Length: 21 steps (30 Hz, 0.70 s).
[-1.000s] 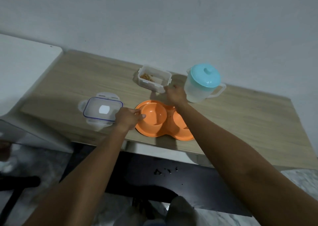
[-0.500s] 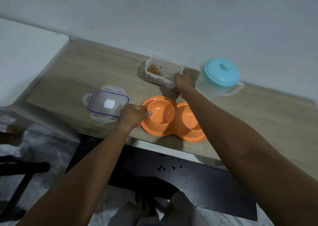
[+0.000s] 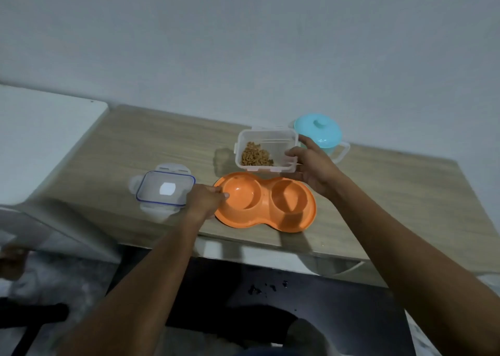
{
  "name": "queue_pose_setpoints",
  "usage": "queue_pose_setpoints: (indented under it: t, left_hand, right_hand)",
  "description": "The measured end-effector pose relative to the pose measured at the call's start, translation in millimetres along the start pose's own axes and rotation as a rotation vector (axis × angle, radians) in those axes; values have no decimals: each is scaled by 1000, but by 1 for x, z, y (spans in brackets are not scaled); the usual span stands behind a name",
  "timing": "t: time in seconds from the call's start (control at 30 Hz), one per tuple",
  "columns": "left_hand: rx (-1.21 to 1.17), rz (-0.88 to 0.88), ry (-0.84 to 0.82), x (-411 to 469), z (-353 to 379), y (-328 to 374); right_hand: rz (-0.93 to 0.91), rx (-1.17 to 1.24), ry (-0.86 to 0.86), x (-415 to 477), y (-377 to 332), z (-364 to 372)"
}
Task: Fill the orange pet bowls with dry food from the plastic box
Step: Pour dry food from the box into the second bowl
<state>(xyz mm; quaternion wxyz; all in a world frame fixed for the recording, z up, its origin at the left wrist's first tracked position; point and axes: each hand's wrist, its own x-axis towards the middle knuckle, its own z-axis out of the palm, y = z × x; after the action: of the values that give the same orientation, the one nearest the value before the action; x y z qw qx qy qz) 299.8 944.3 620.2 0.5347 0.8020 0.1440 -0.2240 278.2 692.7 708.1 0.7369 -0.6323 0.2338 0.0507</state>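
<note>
An orange double pet bowl [image 3: 266, 217] lies near the front edge of the wooden table [image 3: 392, 193]; both of its wells hold nothing. My left hand [image 3: 205, 200] grips the bowl's left rim. My right hand [image 3: 311, 166] holds the clear plastic box [image 3: 281, 144] by its right side, lifted and tilted toward me above the bowl's far edge. Brown dry food [image 3: 255, 155] is heaped in the box's left half.
The box's clear lid [image 3: 165, 189] with a blue seal lies left of the bowl. A pitcher with a teal lid [image 3: 319, 133] stands behind my right hand by the wall. A white surface [image 3: 40, 139] adjoins the table's left end.
My right hand has lifted the plastic box off the table and brought it nearer, tilted over the bowl. My left hand stays on the bowl's left rim.
</note>
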Motion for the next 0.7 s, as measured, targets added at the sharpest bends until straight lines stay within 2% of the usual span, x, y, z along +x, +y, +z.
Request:
queue_pose_setpoints:
  t: [0.2, 0.7]
  left_hand:
    - [-2, -24, -19, -2, 2, 5]
    - [-52, -38, 38, -7, 6, 0]
  right_hand:
    - [-104, -120, -20, -19, -10, -10]
    - [-194, -310, -56, -27, -17, -7]
